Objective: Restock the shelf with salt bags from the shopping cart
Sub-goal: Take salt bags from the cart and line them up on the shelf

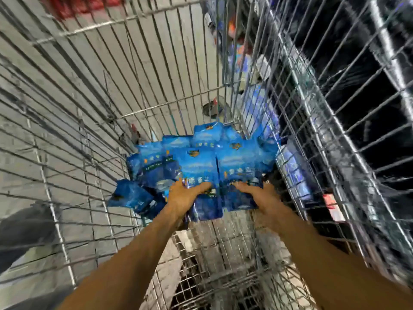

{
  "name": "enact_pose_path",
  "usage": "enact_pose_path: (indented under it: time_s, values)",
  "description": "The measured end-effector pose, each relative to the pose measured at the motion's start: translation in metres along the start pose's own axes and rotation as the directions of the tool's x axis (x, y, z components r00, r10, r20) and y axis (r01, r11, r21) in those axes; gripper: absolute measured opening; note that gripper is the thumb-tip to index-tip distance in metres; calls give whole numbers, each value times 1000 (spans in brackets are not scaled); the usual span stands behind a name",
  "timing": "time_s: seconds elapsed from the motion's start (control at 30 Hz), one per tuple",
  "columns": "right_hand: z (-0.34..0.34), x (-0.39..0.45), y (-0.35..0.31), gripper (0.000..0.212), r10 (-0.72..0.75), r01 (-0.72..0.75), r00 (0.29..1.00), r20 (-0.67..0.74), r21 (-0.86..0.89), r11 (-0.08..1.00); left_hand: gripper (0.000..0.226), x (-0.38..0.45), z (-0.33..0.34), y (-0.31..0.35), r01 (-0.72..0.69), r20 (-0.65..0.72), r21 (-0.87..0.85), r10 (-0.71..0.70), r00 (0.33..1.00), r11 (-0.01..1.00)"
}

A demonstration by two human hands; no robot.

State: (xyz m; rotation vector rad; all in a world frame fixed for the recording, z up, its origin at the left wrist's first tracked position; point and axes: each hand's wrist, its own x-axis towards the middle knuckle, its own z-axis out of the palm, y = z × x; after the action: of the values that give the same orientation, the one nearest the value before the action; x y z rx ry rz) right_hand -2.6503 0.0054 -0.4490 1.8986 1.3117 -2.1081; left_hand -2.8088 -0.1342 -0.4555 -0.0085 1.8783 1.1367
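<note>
Left hand (183, 195) grips salt bags (201, 166) in cart (93, 121); right hand (252, 191) touches them.

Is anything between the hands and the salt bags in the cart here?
Nothing visible. The left hand and right hand already rest on the blue salt bags piled at the far end of the cart. Blur hides whether the fingers are curled round a bag. The cart's top is open above the pile.

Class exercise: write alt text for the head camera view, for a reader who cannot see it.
Two bare hands, left hand and right hand, reach into a wire shopping cart and rest on a pile of blue salt bags heaped at its far end. The picture is motion-blurred.
</note>
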Motion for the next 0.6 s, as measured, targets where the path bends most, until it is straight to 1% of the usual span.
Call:
enact_pose_path:
  time_s: [0.07, 0.13, 0.2, 0.27, 0.33, 0.37, 0.43, 0.53, 0.6]
  values:
    - [-5, -38, -19, 34, 11, -13, 998, 59, 31, 999, 26, -21, -13, 16, 29, -17, -19, -29, 999, 999]
    - [-11, -80, -38, 39, 0, -8, 996, 93, 80, 997, 37, -47, -23, 35, 39, -73, -4, -40, 997, 999]
    - [-15, -121, -56, 36, -47, 29, 993, 107, 161, 986, 47, -78, -30, 62, -3, -91, -7, 2, 996, 1000]
    - [-21, -167, -74, 40, -94, 72, 990, 101, 199, 977, 46, -116, -36, 98, -67, -73, -36, 65, 995, 997]
    - [-29, -213, -85, 44, -135, 98, 981, 141, 245, 965, 42, -153, -44, 131, -131, -60, -34, 129, 990, 991]
    - [-34, -230, -89, 43, -168, 121, 974, 151, 277, 953, 43, -169, -47, 144, -177, -40, -48, 175, 984, 983]
    - [-42, -272, -97, 42, -229, 176, 966, 123, 337, 925, 49, -206, -56, 171, -255, 39, -63, 258, 965, 965]
    - [-52, -324, -100, 52, -361, 325, 931, 49, 338, 883, 48, -250, -67, 200, -339, 130, -74, 346, 929, 938]
    - [-59, -354, -99, 51, -423, 395, 906, 0, 357, 846, 49, -276, -72, 215, -368, 166, -100, 380, 910, 925]
